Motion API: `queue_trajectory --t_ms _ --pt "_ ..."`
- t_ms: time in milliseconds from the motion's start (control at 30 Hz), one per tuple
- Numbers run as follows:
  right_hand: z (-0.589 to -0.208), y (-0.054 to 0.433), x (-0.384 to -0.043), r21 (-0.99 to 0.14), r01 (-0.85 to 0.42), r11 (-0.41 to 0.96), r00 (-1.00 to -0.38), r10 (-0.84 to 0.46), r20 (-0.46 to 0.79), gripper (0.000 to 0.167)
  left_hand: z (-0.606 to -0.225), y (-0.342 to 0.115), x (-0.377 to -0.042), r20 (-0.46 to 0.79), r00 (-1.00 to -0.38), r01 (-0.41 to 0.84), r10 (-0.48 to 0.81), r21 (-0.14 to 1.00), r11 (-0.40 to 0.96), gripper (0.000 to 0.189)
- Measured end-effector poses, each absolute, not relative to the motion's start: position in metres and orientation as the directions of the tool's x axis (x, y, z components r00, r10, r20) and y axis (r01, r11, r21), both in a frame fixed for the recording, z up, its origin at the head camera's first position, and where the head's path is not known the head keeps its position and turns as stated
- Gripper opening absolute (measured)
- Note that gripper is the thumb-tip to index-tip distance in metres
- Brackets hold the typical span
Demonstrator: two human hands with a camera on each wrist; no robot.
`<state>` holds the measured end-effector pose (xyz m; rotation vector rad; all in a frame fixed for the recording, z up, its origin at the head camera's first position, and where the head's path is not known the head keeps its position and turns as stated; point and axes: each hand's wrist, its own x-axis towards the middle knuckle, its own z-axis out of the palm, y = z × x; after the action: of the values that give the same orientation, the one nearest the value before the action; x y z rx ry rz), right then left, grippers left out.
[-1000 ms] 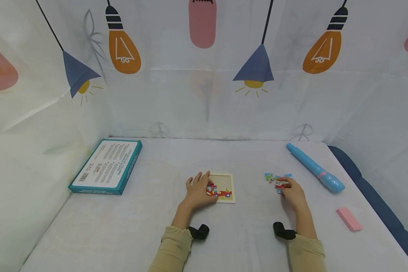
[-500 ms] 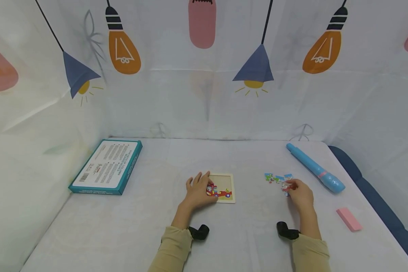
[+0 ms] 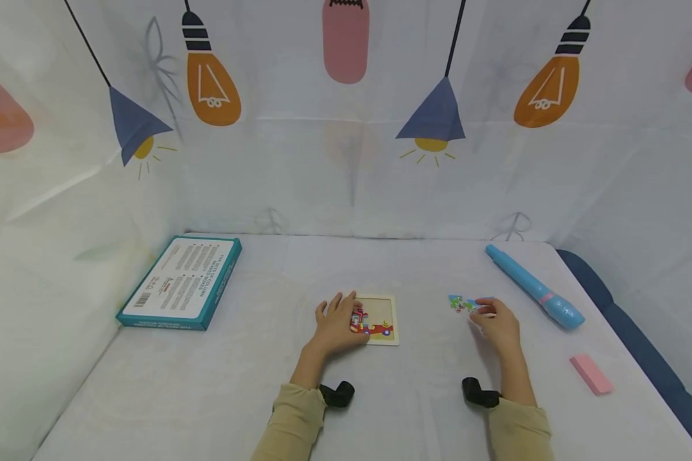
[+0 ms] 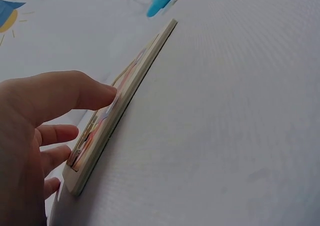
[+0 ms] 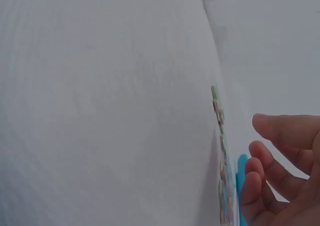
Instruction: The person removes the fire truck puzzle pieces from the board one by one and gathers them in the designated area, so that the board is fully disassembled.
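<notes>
A wooden puzzle tray (image 3: 387, 307) lies mid-table, partly filled with a red vehicle picture (image 3: 380, 328). My left hand (image 3: 336, 328) spans its left side and holds it, thumb by the near rim, part of the picture hidden beneath. In the left wrist view, the thumb (image 4: 95, 93) touches the rim of the tray (image 4: 137, 80), the other fingers spread past its far side. To the right, my right hand (image 3: 500, 328) hovers at a row of colourful jigsaw pieces (image 3: 460, 303), hiding some. The right wrist view shows its fingers bent and apart with nothing between, beside the pieces (image 5: 223, 151).
A teal-edged box (image 3: 179, 278) lies at the back left. On the right are a light-blue tube-shaped object (image 3: 533, 285) and a pink block (image 3: 592, 374). Printed white cloth (image 3: 346, 173) hangs behind the white table (image 3: 219, 390).
My right hand shifted right with some jigsaw pieces under its fingers, then came back left over the row. The left hand and the tray stayed put.
</notes>
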<state>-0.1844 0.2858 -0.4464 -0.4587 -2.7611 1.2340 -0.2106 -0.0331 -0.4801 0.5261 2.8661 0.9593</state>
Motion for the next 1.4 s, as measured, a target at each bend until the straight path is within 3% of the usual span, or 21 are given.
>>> queue_trajectory --t_ms 267,600,900,1400 --pt "-0.445 0.255 -0.19 -0.792 0.18 0.583 -0.974 0.218 -0.061 0.036 -0.481 -0.034 -0.211 0.045 -0.935 0.307 0.352 0.598 0.741 0.07" --pt "-0.452 0.223 -0.197 -0.845 0.178 0.504 -0.981 0.157 -0.113 0.034 -0.481 -0.039 -0.212 0.037 -0.944 0.298 0.328 0.521 0.8 0.082" --pt "-0.456 0.202 -0.201 -0.874 0.132 0.468 -0.987 0.138 -0.075 0.032 -0.481 -0.045 -0.212 0.015 -0.948 0.28 0.319 0.518 0.808 0.085" --pt "-0.457 0.159 -0.209 -0.858 0.1 0.504 -0.995 0.065 -0.078 0.029 -0.48 -0.052 -0.214 -0.013 -0.954 0.25 0.299 0.516 0.819 0.088"
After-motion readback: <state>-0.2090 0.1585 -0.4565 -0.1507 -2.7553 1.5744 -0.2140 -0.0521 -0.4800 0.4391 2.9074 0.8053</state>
